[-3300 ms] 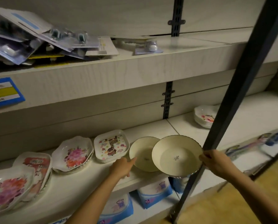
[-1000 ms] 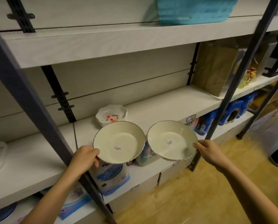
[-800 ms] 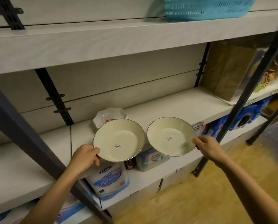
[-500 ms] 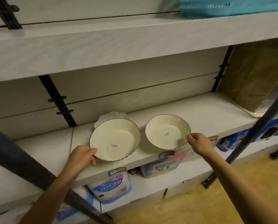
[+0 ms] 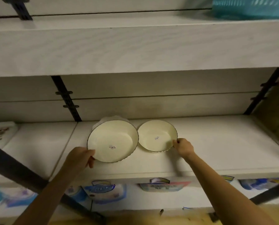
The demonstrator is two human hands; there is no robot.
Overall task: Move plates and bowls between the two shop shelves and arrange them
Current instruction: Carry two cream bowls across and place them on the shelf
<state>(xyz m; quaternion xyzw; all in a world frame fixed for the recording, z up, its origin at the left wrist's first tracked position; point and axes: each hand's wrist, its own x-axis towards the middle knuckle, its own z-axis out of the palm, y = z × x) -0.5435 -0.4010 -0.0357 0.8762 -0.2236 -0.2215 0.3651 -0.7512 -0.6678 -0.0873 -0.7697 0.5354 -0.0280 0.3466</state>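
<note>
As seen from the head view, two cream bowls with dark rims sit side by side near the middle of the middle shelf (image 5: 216, 143), their rims almost touching. The left hand (image 5: 80, 157) grips the larger bowl (image 5: 112, 140) at its front-left rim, thumb over the rim and fingers (image 5: 91, 161) curled beneath. The right hand (image 5: 183, 147) pinches the front-right rim of the smaller bowl (image 5: 156, 135) between thumb and fingers (image 5: 176, 142). A scalloped white dish (image 5: 112, 118) stands directly behind the larger bowl, toward the shelf's back edge. A teal basket (image 5: 249, 7) occupies the upper shelf's right end. Blue-and-white packages (image 5: 103, 190) stand below the front edge.
</note>
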